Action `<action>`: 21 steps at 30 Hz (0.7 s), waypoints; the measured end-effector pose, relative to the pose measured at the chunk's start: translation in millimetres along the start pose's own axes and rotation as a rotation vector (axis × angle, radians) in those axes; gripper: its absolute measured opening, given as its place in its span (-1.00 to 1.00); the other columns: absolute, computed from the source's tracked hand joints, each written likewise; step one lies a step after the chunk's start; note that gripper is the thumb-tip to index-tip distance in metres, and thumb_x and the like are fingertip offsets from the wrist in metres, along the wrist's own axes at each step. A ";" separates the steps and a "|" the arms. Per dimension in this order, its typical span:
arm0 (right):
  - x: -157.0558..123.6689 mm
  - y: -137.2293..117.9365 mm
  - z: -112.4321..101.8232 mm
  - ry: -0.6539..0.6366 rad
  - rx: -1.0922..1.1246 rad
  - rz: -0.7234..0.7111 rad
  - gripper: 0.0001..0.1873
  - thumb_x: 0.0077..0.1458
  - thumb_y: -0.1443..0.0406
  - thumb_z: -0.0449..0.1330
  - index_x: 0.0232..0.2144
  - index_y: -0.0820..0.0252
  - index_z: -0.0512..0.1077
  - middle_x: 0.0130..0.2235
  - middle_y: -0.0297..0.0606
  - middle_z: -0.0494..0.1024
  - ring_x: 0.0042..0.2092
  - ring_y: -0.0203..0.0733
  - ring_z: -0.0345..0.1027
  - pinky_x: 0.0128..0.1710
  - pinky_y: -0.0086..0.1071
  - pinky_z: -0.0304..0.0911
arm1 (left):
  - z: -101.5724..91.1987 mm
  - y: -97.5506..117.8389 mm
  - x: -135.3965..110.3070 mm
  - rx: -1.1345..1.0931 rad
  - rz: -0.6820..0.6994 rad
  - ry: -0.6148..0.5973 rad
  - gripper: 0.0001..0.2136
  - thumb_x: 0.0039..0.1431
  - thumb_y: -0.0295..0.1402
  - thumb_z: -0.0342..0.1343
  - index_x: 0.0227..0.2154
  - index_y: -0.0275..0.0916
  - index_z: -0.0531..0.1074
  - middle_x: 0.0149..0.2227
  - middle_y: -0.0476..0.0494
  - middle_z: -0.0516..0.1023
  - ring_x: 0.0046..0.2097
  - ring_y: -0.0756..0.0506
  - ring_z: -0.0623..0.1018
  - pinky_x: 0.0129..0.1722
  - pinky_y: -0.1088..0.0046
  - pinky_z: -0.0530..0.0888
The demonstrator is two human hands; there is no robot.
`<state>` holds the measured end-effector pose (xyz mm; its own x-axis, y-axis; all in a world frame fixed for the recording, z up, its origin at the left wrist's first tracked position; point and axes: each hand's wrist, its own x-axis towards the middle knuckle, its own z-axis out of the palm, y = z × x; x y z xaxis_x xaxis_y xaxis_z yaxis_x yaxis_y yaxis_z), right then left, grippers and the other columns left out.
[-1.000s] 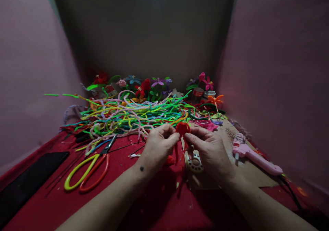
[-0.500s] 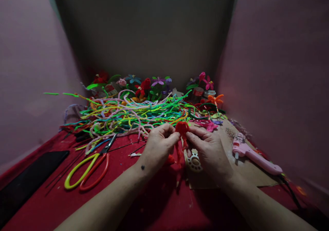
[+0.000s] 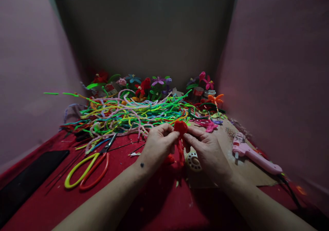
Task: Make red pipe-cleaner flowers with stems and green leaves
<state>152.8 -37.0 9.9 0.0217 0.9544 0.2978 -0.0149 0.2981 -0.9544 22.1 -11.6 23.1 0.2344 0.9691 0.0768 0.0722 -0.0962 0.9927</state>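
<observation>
Both hands meet right in the middle, and here's the red fuzzy piece (image 3: 180,127), held up above the red-covered bench (image 3: 120,164) with strands dangling beneath it! The left hand (image 3: 157,143) has it pinched on one side, thumb and fingers closed on the fuzz; the right hand (image 3: 209,152) grips the opposite side, thumb pressed in close. Behind them, what a tangle: a heap of fuzzy stems (image 3: 136,113) in green, yellow, pink and orange, with flowers (image 3: 158,81) lined up at the back. Over on the left, scissors (image 3: 105,149) lie with one yellow and one red handle, a flat black object (image 3: 33,176) beyond them. Under the right hand, partly covered, sits a cream disc (image 3: 194,160) ringed with holes, and farther right a pink glue gun (image 3: 258,159) rests on the cardboard (image 3: 246,174).
</observation>
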 end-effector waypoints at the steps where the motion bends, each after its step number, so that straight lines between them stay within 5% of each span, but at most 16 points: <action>1: -0.1 0.5 -0.5 0.004 0.003 0.025 -0.71 0.02 0.33 0.13 -0.17 0.16 0.49 -0.32 -0.27 0.54 -0.30 -0.23 0.33 -0.29 -0.35 0.24 | -0.3 0.0 0.2 -0.005 0.002 0.001 -0.84 -0.02 -0.40 0.08 -0.63 -0.28 0.25 -0.76 0.12 0.26 -0.73 0.15 0.23 -0.74 0.67 0.15; 5: -2.0 1.0 -0.4 -0.029 0.054 0.109 -0.71 0.04 0.26 0.13 -0.17 0.19 0.48 -0.41 -0.30 0.51 -0.40 -0.28 0.28 -0.36 -0.38 0.21 | -0.4 1.8 0.6 -0.041 0.011 0.021 -0.82 -0.02 -0.38 0.09 -0.63 -0.29 0.25 -0.74 0.13 0.27 -0.74 0.16 0.23 -0.74 0.67 0.16; 10: -4.1 -5.1 5.3 -0.127 0.130 0.212 -0.78 0.03 0.24 0.13 -0.40 0.25 0.52 -0.51 -0.32 0.46 -0.45 -0.32 0.25 -0.42 -0.43 0.16 | 2.4 5.4 -1.9 -0.115 -0.020 0.014 -0.85 0.00 -0.40 0.08 -0.60 -0.29 0.26 -0.72 0.11 0.33 -0.73 0.14 0.27 -0.75 0.67 0.18; 15: -3.9 -3.7 3.5 -0.082 0.086 0.244 -0.79 0.00 0.25 0.14 -0.49 0.29 0.48 -0.57 -0.37 0.37 -0.53 -0.38 0.13 -0.51 -0.47 0.04 | -1.4 6.4 -0.4 -0.053 -0.036 -0.037 -0.86 0.00 -0.40 0.09 -0.58 -0.31 0.28 -0.71 0.10 0.33 -0.73 0.15 0.27 -0.76 0.68 0.17; 21: -5.2 3.3 -2.0 -0.051 0.042 0.283 -0.79 -0.01 0.22 0.14 -0.52 0.27 0.41 -0.59 -0.40 0.31 -0.55 -0.40 0.08 -0.55 -0.47 -0.03 | -10.9 15.5 2.6 -0.084 0.127 -0.001 -0.79 -0.04 -0.40 0.16 -0.30 -0.25 0.30 -0.67 0.17 0.29 -0.70 0.13 0.25 -0.74 0.67 0.20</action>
<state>154.6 -41.1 5.1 -0.0397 0.9990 0.0211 -0.0544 0.0189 -0.9983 13.2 -8.0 39.7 0.2377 0.9500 0.2024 -0.0391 -0.1989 0.9792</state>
